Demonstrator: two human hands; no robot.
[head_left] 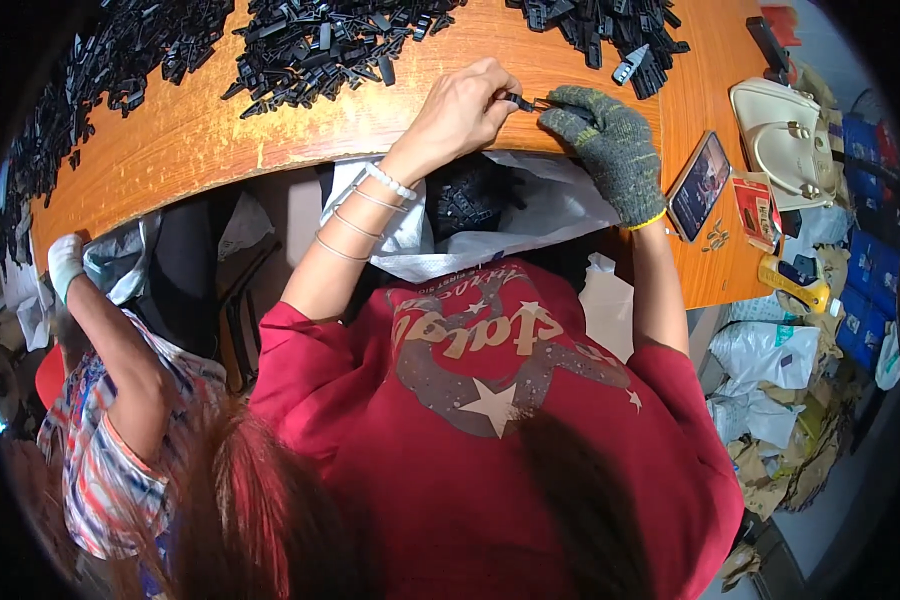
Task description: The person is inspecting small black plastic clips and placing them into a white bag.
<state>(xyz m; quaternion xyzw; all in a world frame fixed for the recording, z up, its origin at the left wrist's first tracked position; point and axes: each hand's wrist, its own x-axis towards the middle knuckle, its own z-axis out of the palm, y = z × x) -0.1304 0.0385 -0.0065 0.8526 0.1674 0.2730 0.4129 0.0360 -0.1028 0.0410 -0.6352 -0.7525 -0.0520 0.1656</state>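
Observation:
My bare left hand (467, 108), with bracelets on its wrist, pinches a small black plastic part (519, 102) over the table's near edge. My right hand (605, 145) wears a dark grey knitted glove with a yellow cuff. Its fingers are curled and closed at the other end of the same black piece; how much of it they grip is partly hidden. Below both hands, an open white sack (530, 225) lies across my lap with black parts (467, 205) inside. Heaps of similar black plastic parts (315, 50) cover the far side of the table.
The wooden table (450, 60) carries another heap of black parts (610, 30), a phone (699, 185), a red packet (757, 210), scattered small pieces (715, 236) and a cream handbag (782, 140). At left, a co-worker's white-gloved hand (67, 262) rests near the table edge. Bags (765, 355) crowd the right floor.

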